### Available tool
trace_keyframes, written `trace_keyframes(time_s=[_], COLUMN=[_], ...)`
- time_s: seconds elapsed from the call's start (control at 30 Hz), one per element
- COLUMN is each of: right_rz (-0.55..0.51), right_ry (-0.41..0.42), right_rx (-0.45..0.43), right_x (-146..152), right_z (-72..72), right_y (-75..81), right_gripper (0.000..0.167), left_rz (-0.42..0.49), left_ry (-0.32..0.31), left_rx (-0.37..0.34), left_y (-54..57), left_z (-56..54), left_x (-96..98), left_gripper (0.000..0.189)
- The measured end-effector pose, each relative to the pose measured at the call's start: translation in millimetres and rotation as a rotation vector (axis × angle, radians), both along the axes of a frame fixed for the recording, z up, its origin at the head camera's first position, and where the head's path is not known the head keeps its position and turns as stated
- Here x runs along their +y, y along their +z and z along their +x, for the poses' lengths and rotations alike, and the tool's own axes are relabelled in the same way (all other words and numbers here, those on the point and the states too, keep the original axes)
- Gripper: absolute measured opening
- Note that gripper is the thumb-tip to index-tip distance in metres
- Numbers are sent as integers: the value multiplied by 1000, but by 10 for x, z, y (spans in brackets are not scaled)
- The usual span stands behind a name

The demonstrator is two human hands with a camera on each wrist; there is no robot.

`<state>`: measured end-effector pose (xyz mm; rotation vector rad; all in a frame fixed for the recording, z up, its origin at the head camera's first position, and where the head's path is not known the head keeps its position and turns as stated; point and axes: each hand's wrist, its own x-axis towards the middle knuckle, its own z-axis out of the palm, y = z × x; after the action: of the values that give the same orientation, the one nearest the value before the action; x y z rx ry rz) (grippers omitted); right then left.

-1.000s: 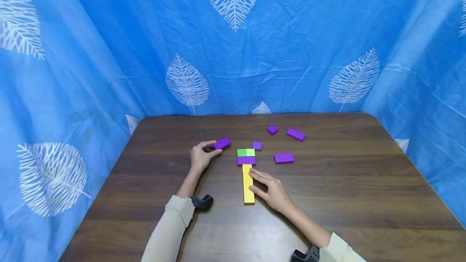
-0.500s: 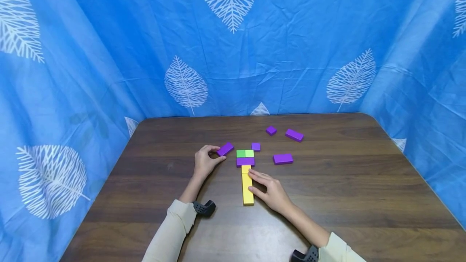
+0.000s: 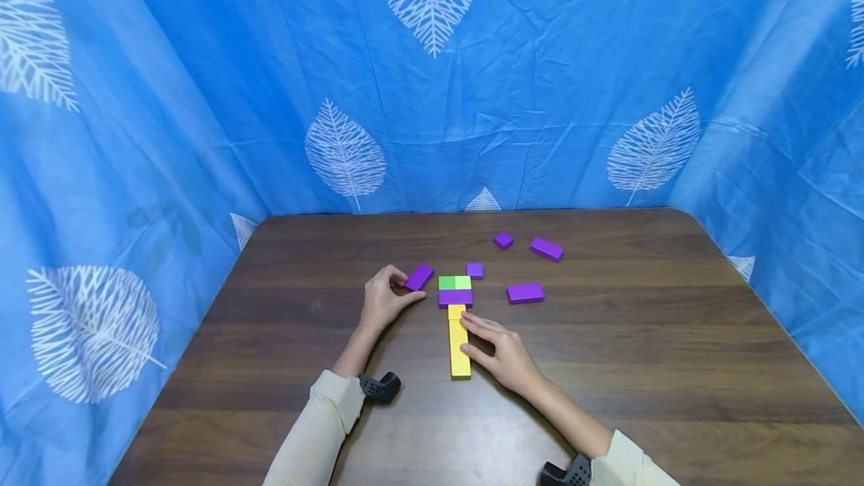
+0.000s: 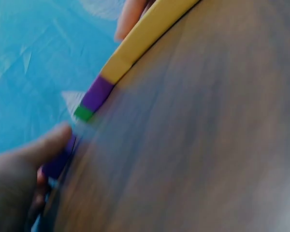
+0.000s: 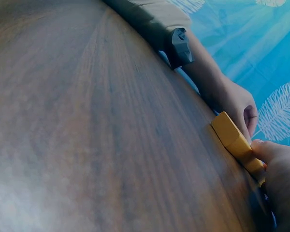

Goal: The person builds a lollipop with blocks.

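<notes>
In the head view my left hand [image 3: 385, 302] has a loose purple block [image 3: 419, 277] between its thumb and fingers; the block lies slanted. The left wrist view shows the thumb in front of this purple block [image 4: 58, 162], with the other fingers mostly hidden. Right of it lies a joined row: two green squares [image 3: 455, 283], a purple bar [image 3: 455, 298] below them, then a small yellow block [image 3: 457, 312] and a long yellow block [image 3: 460, 351]. Fingertips and thumb of my right hand [image 3: 509, 358] rest against the right side of the yellow blocks, fingers nearly straight.
Several loose purple pieces lie beyond and to the right: a small square [image 3: 475, 271], another small square [image 3: 503, 241], a bar [image 3: 546, 249] and a nearer bar [image 3: 525, 293]. A blue curtain [image 3: 540, 148] with white leaves hangs around the brown wooden table [image 3: 641, 336].
My left hand has moved right and slightly nearer, turning the purple block steeper and bringing it closer to the green squares. The right hand keeps its place at the yellow blocks.
</notes>
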<state>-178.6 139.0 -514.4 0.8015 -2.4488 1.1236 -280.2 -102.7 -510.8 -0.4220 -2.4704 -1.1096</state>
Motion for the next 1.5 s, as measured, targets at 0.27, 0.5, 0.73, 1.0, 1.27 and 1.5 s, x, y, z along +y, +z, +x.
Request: trace_keyframes(time_s=[0.27, 0.5, 0.73, 1.0, 1.27, 1.5], right_rz=[1, -4, -1, -2, 5, -4], right_ry=[3, 13, 6, -6, 0, -2], right_rx=[-10, -8, -5, -21, -28, -24], right_x=[-23, -37, -22, -18, -21, -8], right_z=[-7, 0, -14, -21, -14, -7], right_y=[11, -7, -10, 11, 19, -2], right_gripper=[42, 43, 43, 42, 42, 43], left_rz=[-7, -139, -140, -107, 47, -13], left_ry=[-261, -453, -446, -359, -371, -325], left_rx=[-178, -449, -423, -292, -355, -305], left_y=[72, 201, 177, 122, 106, 104], left_z=[-229, -334, -370, -322, -280, -291], left_x=[-173, -276, -232, -140, -219, -157], left_gripper=[68, 80, 68, 74, 65, 69])
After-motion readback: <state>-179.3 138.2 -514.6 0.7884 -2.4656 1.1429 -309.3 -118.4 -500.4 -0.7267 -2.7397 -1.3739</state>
